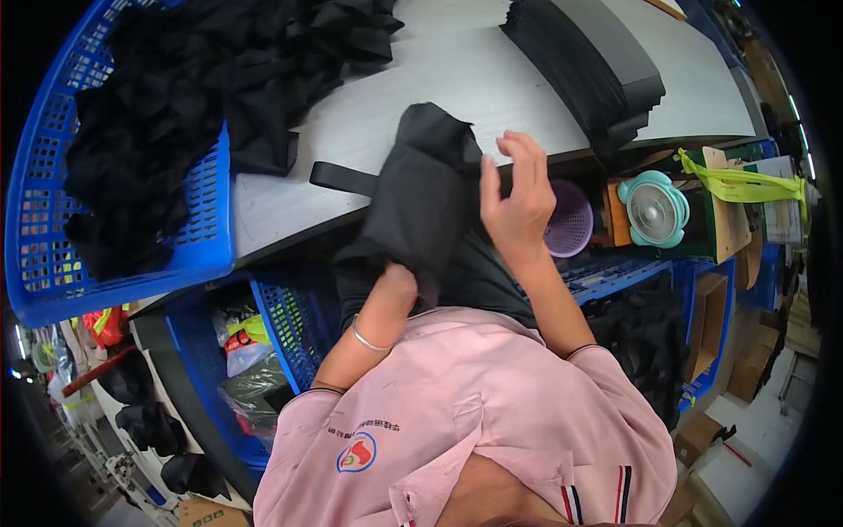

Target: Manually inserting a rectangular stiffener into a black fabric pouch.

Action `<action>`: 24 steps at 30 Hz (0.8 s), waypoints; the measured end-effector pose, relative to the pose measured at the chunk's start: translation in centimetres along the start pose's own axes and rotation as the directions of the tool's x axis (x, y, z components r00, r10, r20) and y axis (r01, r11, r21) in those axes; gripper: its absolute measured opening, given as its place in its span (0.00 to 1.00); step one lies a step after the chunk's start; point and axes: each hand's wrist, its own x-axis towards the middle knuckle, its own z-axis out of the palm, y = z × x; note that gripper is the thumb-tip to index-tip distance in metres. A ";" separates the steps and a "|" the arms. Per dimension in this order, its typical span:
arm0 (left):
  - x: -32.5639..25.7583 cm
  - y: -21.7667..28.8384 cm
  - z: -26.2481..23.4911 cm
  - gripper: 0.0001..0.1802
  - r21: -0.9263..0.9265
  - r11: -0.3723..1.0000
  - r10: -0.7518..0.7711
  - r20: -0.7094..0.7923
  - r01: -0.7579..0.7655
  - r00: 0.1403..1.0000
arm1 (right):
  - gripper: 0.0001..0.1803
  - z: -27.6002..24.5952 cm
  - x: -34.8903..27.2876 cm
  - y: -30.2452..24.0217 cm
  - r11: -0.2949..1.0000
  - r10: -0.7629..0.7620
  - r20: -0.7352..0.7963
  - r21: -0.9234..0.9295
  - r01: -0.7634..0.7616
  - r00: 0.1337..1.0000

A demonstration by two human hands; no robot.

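In front of my body is a black fabric pouch (417, 202), puffed out and slightly tilted, with a black strap (341, 179) sticking out from its left side. My left hand (400, 283) reaches up into the pouch from its lower end. Only the wrist shows, so the fingers are hidden inside the cloth. Just to the right of the pouch, my right hand (518, 202) is raised with its fingers apart and slightly curved. It holds nothing, and I cannot tell whether a fingertip brushes the cloth.
A blue plastic basket (224, 198) at the left is heaped with black fabric pieces (149, 114) that spill onto the white table (448, 61). Flat black pieces are stacked (584, 66) at the far right. Below the table edge are a purple basket (571, 220) and a turquoise fan (654, 211).
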 end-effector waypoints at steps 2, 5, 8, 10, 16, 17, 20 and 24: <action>-0.1 -1.0 -0.9 0.26 -0.556 0.831 0.058 0.072 -0.008 0.996 | 0.24 -0.1 -0.7 -1.1 0.996 -0.090 -0.024 -0.007 0.090 0.996; -0.4 1.2 -1.3 0.25 -0.881 0.410 -0.158 0.188 0.237 0.969 | 0.24 0.9 -1.5 0.1 0.989 -0.132 -0.035 -0.072 0.129 0.991; -0.4 1.6 -2.3 0.26 -0.942 -0.264 -0.180 0.260 0.208 0.949 | 0.22 1.4 -1.4 1.8 0.980 -0.188 -0.045 -0.069 0.184 0.981; -1.4 0.4 -1.6 0.27 -0.943 0.304 -0.103 0.112 0.138 0.988 | 0.21 1.3 -1.9 1.9 0.983 -0.163 -0.009 -0.087 0.161 0.987; -2.2 0.7 -4.5 0.24 -0.641 -0.740 -0.177 0.477 0.203 0.861 | 0.15 0.6 -1.7 4.5 0.409 0.567 0.516 0.501 -0.762 0.643; -2.1 0.4 -4.5 0.25 -0.705 -0.667 -0.168 0.456 0.239 0.874 | 0.15 1.0 -2.5 6.3 0.337 0.549 0.527 0.570 -0.749 0.649; -2.3 -0.5 -3.5 0.36 -0.631 -0.706 -0.134 0.565 0.322 0.814 | 0.13 -0.4 -0.5 3.4 0.618 0.439 0.489 0.444 -0.649 0.753; -1.8 0.2 -3.1 0.26 -0.579 -0.738 -0.098 0.602 0.348 0.793 | 0.12 -0.2 -0.3 2.7 0.866 0.270 0.261 0.354 -0.352 0.927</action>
